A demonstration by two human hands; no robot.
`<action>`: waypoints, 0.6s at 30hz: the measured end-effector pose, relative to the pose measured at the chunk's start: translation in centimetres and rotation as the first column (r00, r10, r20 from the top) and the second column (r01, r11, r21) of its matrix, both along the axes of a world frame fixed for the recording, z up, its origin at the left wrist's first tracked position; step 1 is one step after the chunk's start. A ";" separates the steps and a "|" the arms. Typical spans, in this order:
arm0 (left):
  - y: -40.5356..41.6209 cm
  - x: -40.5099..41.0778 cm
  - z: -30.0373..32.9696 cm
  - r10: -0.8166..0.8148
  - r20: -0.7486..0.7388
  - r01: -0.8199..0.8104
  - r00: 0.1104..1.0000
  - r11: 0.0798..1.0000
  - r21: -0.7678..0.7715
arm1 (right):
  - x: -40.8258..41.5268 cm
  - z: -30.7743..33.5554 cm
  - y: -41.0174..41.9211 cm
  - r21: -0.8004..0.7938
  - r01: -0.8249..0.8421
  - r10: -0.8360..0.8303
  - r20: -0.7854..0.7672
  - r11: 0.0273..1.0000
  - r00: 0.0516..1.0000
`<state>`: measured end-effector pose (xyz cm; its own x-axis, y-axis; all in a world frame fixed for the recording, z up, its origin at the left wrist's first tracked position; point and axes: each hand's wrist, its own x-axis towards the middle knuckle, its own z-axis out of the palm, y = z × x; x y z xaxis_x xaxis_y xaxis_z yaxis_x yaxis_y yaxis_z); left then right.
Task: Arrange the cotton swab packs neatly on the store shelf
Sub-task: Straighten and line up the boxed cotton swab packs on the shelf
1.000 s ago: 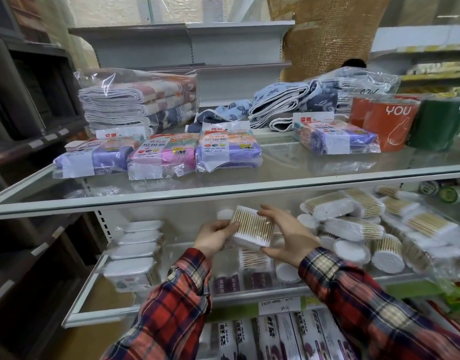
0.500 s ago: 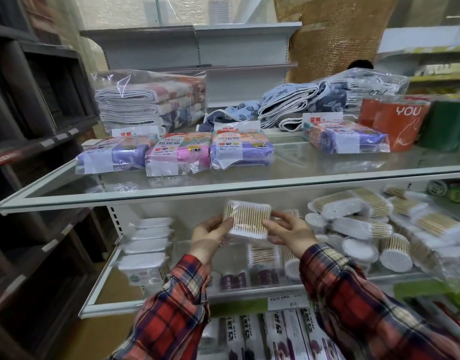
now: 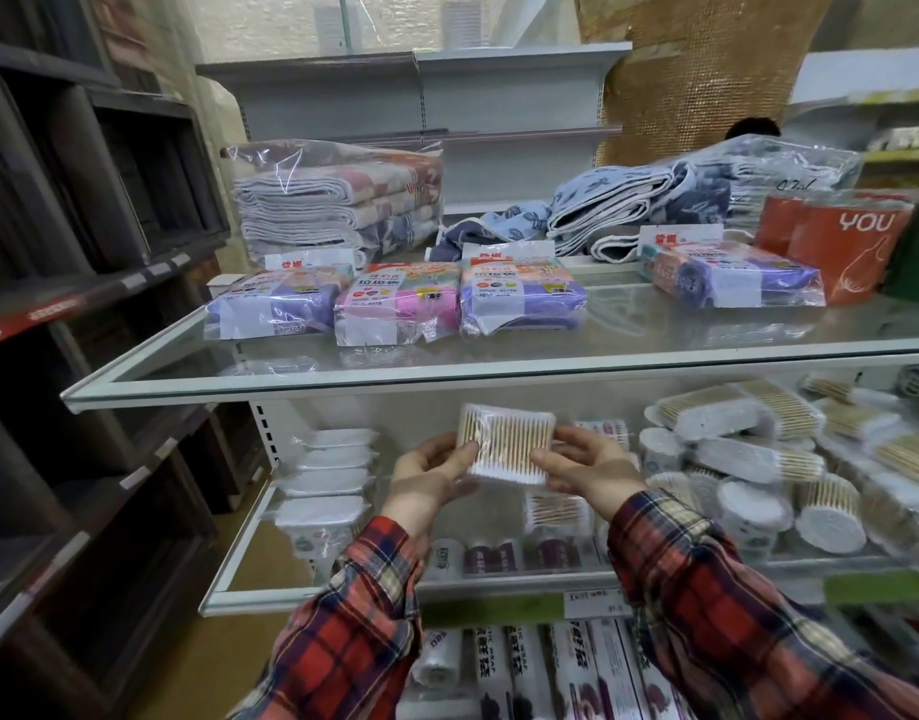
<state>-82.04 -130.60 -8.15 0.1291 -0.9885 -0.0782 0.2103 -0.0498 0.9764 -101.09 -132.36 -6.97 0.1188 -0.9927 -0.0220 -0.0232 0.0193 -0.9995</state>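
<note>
White flat packs [image 3: 328,478]: four in a stack at the left end of the middle shelf [image 3: 343,595], near its back wall.
Left hand [image 3: 430,472]: in front of the middle shelf, fingers closed on the left edge of the square cotton swab pack [image 3: 505,443], thumb on its face.
Square cotton swab pack: one, held clear of the shelf between both hands, just under the front rim of the glass top shelf [image 3: 270,376], sticks upright, white tips along the bottom.
Right hand [image 3: 587,472]: gripping the pack's right edge, thumb on the lower right corner.
Plaid sleeves [image 3: 707,595]: two, red check, rising from the bottom edge.
Bagged packs on the top shelf: three in a row left of centre [image 3: 395,309], one more towards the right end [image 3: 727,275].
Folded towels: one wrapped stack [image 3: 338,205] at the top shelf's back left, loose blue ones [image 3: 618,210] at the back right.
Round and oblong swab packs [image 3: 733,449]: a loose heap filling the right end of the middle shelf; count cannot be told.
</note>
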 end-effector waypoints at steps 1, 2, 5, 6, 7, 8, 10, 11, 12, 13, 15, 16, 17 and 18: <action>0.1 0.1 0.0 -0.001 -0.002 0.001 1.000 1.000 0.000 | 0.1 0.0 0.0 -0.004 -0.010 0.010 0.001 1.000 1.000; 0.2 0.2 0.0 -0.004 0.001 0.004 1.000 1.000 0.000 | 0.1 0.0 0.0 -0.009 -0.019 0.019 0.002 1.000 1.000; 0.1 0.6 0.0 0.001 0.033 -0.001 0.999 1.000 0.016 | 0.2 -0.2 0.0 -0.033 -0.026 0.026 -0.007 0.999 1.000; 0.1 0.8 0.1 0.003 0.048 -0.004 0.999 1.000 0.027 | 0.1 -0.2 0.0 -0.048 -0.026 0.025 -0.019 0.999 0.999; 0.0 0.9 0.2 -0.002 0.057 -0.001 0.998 0.999 0.040 | 0.1 -0.4 0.0 -0.065 -0.027 0.025 -0.033 0.998 0.999; 0.0 1.0 0.3 -0.007 0.058 0.004 0.998 0.999 0.054 | 0.1 -0.5 0.1 -0.083 -0.031 0.028 -0.044 0.996 0.999; -0.2 1.4 0.6 0.016 0.044 -0.019 0.999 0.996 0.086 | 0.0 -0.7 0.2 -0.125 -0.048 0.040 -0.068 0.991 0.997; -0.2 1.6 0.9 0.039 0.036 -0.042 0.999 0.994 0.105 | 0.0 -0.7 0.2 -0.146 -0.057 0.047 -0.077 0.988 0.996; -0.3 1.8 1.1 0.059 0.042 -0.064 0.997 0.991 0.121 | 0.0 -0.7 0.3 -0.169 -0.066 0.053 -0.083 0.983 0.995; -0.5 2.1 1.4 0.064 0.069 -0.073 0.996 0.988 0.133 | 0.0 -0.7 0.4 -0.188 -0.073 0.057 -0.088 0.979 0.995; -0.5 2.4 1.9 0.044 0.160 -0.068 0.986 0.986 0.149 | 0.1 -0.6 0.6 -0.225 -0.071 0.053 -0.087 0.972 0.995; -0.4 2.5 2.2 0.026 0.190 -0.057 0.981 0.985 0.160 | 0.2 -0.6 0.7 -0.243 -0.067 0.048 -0.084 0.968 0.995; -0.3 2.6 2.4 0.002 0.200 -0.039 0.980 0.983 0.181 | 0.3 -0.5 0.9 -0.258 -0.061 0.042 -0.082 0.964 0.996; -0.1 2.7 2.5 -0.034 0.188 -0.007 0.982 0.977 0.212 | 0.4 -0.5 1.1 -0.273 -0.056 0.038 -0.073 0.960 0.997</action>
<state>-79.38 -130.74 -5.62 0.1484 -0.9541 -0.2601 0.0204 -0.2600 0.9654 -100.71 -131.26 -7.43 0.1729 -0.9549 0.2412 -0.0835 -0.2583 -0.9625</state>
